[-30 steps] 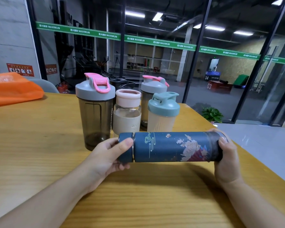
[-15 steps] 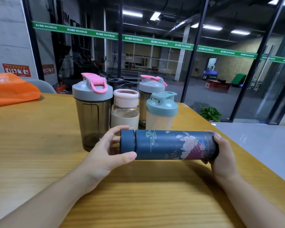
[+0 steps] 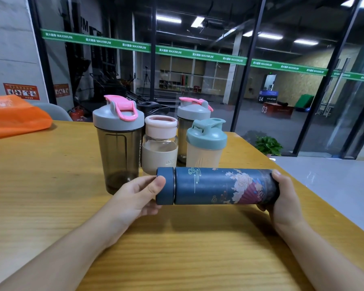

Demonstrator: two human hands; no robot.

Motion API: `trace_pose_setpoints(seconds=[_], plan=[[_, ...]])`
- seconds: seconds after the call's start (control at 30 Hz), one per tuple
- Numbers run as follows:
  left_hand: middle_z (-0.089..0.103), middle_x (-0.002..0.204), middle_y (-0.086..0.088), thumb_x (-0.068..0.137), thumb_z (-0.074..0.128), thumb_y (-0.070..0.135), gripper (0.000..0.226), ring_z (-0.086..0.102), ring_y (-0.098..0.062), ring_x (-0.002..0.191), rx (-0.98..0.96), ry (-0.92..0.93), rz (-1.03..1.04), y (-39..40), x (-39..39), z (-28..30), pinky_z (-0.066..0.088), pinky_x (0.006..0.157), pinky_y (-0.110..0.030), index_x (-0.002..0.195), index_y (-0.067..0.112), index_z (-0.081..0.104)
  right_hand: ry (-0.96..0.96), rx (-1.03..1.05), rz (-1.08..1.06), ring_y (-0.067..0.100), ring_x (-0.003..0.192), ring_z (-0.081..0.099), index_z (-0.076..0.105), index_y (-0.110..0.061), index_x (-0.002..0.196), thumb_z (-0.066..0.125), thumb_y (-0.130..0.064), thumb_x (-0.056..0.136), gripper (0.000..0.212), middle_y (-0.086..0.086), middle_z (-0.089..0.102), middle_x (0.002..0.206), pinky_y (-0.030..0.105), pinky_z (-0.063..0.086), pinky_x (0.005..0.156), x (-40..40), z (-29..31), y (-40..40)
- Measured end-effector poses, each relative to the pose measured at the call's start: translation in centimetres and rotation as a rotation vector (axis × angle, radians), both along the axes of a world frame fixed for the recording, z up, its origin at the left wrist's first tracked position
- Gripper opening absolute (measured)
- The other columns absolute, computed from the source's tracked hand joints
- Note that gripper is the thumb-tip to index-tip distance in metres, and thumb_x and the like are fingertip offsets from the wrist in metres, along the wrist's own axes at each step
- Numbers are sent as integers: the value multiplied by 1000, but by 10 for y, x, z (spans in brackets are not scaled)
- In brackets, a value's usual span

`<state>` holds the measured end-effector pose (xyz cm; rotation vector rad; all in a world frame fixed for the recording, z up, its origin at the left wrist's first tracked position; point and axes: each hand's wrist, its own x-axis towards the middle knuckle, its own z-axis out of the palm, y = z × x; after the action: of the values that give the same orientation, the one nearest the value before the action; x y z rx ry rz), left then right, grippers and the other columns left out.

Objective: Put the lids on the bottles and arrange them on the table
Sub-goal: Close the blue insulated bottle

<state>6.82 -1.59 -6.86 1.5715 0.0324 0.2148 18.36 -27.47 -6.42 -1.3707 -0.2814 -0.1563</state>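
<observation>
- Blue flask (image 3: 219, 185): held horizontally above the wooden table (image 3: 51, 185), near the front of the bottle group, its blue lid (image 3: 165, 185) at the left end and seated against the body with a thin metallic ring showing at the joint.
- Left hand (image 3: 135, 198): grasping the blue lid, thumb laid across its front face, fingers wrapped behind. Half a second earlier the thumb sat lower and further right, under the flask neck, with the fingers arched over the top of the lid; the grip has since been reset.
- Right hand (image 3: 282, 198): clasped round the base end of the flask, fingers curled over the top edge. This hold is unchanged from the earlier frames.
- Flask position: much the same as before relative to the bottles; the floral print faces the camera as it did earlier.
- Standing upright behind the flask, all lidded: a smoky shaker (image 3: 118, 152) with grey-and-pink lid, a clear bottle (image 3: 159, 150) with pale pink lid, a second grey-lidded shaker (image 3: 192, 122) further back, and a frosted shaker (image 3: 205, 148) with teal lid. None has shifted.
- An orange bag (image 3: 15, 116) lies at the far left edge of the table.
</observation>
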Motion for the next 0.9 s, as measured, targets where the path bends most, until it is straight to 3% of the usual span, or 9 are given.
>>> trace_pose_setpoints(seconds=[0.1, 0.27, 0.33, 0.4, 0.5, 0.63, 0.73, 0.83, 0.9], plan=[[68, 103, -2, 38, 80, 63, 81, 66, -15, 73, -46, 2, 6, -1, -1, -1, 53, 63, -24, 113, 37, 60, 16, 22, -17, 11, 37, 43, 49, -14, 66, 40, -32, 90, 31, -1, 50, 48, 18, 26, 34, 1, -1, 0], [66, 112, 4, 56, 79, 33, 75, 67, -10, 93, 78, -71, -7, -1, -3, 2, 53, 70, -23, 123, 51, 52, 51, 6, -34, 12, 38, 43, 51, -14, 66, 36, -29, 96, 37, 1, 50, 50, 18, 26, 36, 0, 1, -1], [65, 114, 4, 55, 80, 27, 74, 67, -9, 96, 98, -108, 7, 0, -4, 1, 53, 73, -22, 119, 50, 55, 68, 5, -36, 12, 38, 44, 51, -14, 67, 36, -30, 96, 36, 1, 51, 50, 18, 27, 36, 0, 1, -1], [66, 113, 2, 50, 80, 35, 68, 67, -10, 96, 77, -143, 2, 0, -5, 2, 53, 75, -24, 114, 48, 60, 84, 4, -38, 12, 37, 44, 51, -14, 66, 36, -30, 95, 37, 0, 51, 47, 19, 26, 37, -1, 2, -1], [69, 111, 1, 51, 77, 41, 49, 68, -8, 91, -5, -195, 24, -1, -4, 2, 54, 75, -26, 99, 40, 70, 94, 11, -33, 11, 35, 45, 52, -14, 65, 36, -29, 96, 38, -3, 52, 44, 18, 27, 36, -3, 3, 0], [72, 110, 5, 55, 80, 29, 25, 68, -7, 94, -89, -256, 46, -1, -1, 1, 55, 79, -20, 80, 29, 75, 111, 10, -28, 9, 35, 46, 53, -14, 65, 36, -30, 95, 38, -4, 54, 44, 19, 26, 38, -5, 4, 2], [70, 114, 6, 44, 88, 44, 44, 66, -8, 102, -85, -261, 51, 1, 0, 0, 54, 84, -23, 84, 30, 75, 107, 19, -22, 11, 35, 46, 54, -13, 65, 36, -30, 95, 39, -2, 54, 45, 18, 26, 37, -5, 4, 2], [65, 122, 10, 50, 81, 44, 59, 63, -10, 108, -55, -189, 79, 4, 1, -2, 49, 94, -32, 108, 38, 67, 92, 2, -22, 12, 37, 44, 55, -13, 66, 35, -30, 96, 40, -1, 53, 46, 20, 25, 38, -4, 4, 2], [62, 125, 7, 49, 76, 48, 77, 63, -10, 110, -57, -90, 98, 4, 3, -4, 49, 91, -31, 122, 32, 58, 95, -7, -26, 12, 37, 45, 55, -13, 67, 35, -30, 96, 39, -1, 53, 47, 21, 24, 39, -4, 4, 2]])
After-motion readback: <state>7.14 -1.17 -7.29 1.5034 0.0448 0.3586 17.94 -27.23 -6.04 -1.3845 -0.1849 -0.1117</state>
